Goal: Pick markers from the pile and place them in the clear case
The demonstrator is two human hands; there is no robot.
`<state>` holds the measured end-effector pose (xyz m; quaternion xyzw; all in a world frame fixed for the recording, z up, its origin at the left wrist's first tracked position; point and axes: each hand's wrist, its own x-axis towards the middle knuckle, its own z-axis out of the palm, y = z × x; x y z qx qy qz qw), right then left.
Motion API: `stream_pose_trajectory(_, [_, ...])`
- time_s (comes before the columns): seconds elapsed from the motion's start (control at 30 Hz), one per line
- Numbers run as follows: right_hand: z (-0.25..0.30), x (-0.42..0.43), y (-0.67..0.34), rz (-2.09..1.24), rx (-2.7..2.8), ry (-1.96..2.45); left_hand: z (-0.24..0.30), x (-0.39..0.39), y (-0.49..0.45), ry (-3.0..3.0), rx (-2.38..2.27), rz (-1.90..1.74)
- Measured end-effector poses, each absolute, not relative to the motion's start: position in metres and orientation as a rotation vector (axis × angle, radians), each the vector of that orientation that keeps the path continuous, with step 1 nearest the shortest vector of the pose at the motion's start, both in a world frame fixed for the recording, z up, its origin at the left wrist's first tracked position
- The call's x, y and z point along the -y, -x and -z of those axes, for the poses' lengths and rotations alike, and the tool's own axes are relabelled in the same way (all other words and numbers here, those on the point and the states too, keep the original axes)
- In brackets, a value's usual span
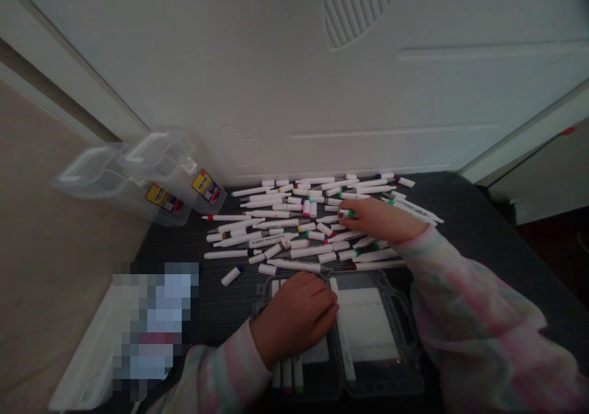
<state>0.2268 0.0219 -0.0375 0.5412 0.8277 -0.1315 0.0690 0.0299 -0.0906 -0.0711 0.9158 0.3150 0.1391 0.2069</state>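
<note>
My left hand (297, 313) is closed over the middle of a clear plastic marker case (377, 389) that lies unfolded. Its fingertips meet a white marker (345, 346) lying along the case's hinge; whether they grip it is hidden. Several white markers (287, 374) line the left half, partly under that hand. My right hand (380, 218) reaches into a spread of loose white markers (276, 224) and colour-ended caps. Its fingers pinch a green-ended marker cap (350, 213), mostly covered by the hand.
Two clear upright plastic cases (172, 181) with yellow labels stand at the back left of the dark table (478, 267). A pale translucent lid or tray (87, 352) and a pixelated object (161, 322) lie front left. A white panelled surface (368, 107) closes off the back.
</note>
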Motion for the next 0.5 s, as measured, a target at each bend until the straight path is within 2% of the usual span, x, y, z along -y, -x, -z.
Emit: stream_pose_trajectory(0.5, [0.047, -0.014, -0.215, 0.288, -2.523, -1.519, 0.072, 0.091, -0.030, -2.550, -0.884, -0.376])
